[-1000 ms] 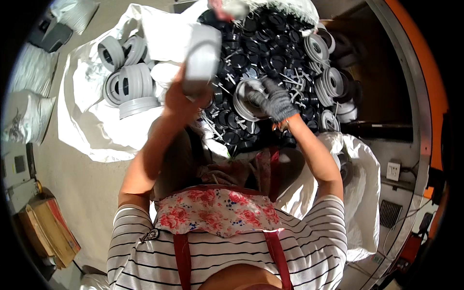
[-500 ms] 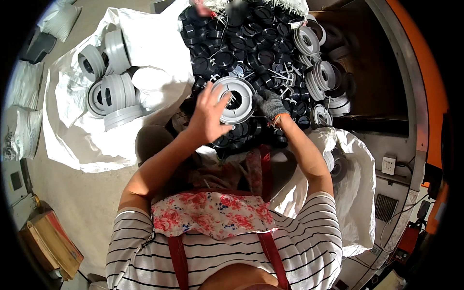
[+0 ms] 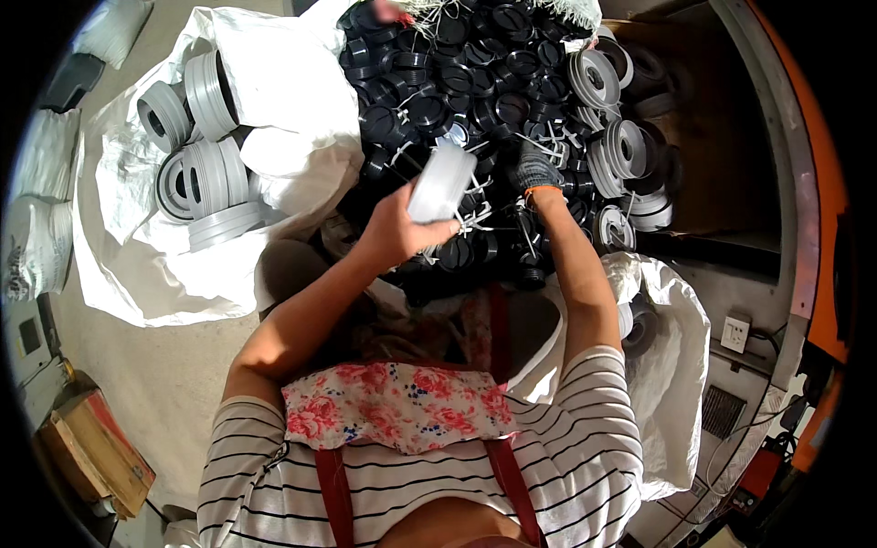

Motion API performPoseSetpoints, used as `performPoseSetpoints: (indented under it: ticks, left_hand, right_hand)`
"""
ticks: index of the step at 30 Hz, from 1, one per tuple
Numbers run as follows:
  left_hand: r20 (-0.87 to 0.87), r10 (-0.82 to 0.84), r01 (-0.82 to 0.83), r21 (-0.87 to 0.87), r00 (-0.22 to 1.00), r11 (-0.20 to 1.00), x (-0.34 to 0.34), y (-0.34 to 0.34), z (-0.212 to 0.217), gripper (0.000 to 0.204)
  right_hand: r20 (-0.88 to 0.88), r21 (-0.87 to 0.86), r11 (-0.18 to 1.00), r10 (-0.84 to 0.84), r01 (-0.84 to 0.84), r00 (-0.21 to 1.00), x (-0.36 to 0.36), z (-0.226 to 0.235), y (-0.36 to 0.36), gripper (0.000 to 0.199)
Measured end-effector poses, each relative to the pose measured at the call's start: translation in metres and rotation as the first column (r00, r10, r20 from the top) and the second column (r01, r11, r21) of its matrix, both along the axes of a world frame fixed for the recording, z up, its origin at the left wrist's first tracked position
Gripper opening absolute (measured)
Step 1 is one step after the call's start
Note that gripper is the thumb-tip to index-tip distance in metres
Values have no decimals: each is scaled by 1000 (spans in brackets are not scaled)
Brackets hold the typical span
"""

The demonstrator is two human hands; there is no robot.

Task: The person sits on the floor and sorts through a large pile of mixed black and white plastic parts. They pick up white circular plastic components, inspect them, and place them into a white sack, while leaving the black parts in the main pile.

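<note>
My bare left hand (image 3: 402, 228) grips a light grey round plastic ring part (image 3: 442, 183) by its lower edge. The part is tipped on its side and slightly blurred by motion. Beneath it spreads a heap of black round plastic caps (image 3: 448, 82). Over the right side of that heap, my right hand (image 3: 537, 172), in a grey knit glove with an orange cuff, reaches in next to thin white plastic sprue pieces (image 3: 553, 137). Its fingertips blend into the dark caps, so their grip is hidden. More white sprue pieces (image 3: 475, 217) lie just right of the grey part.
On the left, a white woven sack (image 3: 110, 265) holds several grey ring parts (image 3: 212, 173). More grey rings (image 3: 626, 151) are stacked at the right beside a brown box interior (image 3: 731, 155). Another white sack (image 3: 671, 393) hangs at lower right, near a wall socket (image 3: 734, 334).
The grey ring part went from lying face-up between both hands to tilted in my left hand, which closed on it. My right hand let go and moved up and right toward the sprue pieces.
</note>
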State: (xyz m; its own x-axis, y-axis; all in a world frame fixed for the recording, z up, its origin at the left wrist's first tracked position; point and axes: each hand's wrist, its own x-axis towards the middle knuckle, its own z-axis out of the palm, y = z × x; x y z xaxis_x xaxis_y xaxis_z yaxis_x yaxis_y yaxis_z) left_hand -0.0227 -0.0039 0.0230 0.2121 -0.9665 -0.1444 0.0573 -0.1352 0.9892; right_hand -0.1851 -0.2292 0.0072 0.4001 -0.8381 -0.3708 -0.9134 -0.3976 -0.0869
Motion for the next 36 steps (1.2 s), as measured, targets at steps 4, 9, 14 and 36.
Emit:
performPoseSetpoints:
  ticks: [4,9,14,36]
  left_hand:
    - [-237,167,-134,150,957,980,10,-1,-4,47]
    - [-630,308,-205,233,713,951,5,-4,5,41]
    - [-504,37,-90,-81,863,993,5,4,-25,23]
    - [-581,-77,-26,-167,810,986,10,60,18,46]
  right_hand:
    - [23,-139,988,71,-67,997,-19,-40,-6,53]
    - [430,-400,886,406,-233,807,-11,6,21,35]
    - [630,-44,938,293,-343,720,26,59,95,46]
    - [726,214,946,14,-245,687,34,94,169,55]
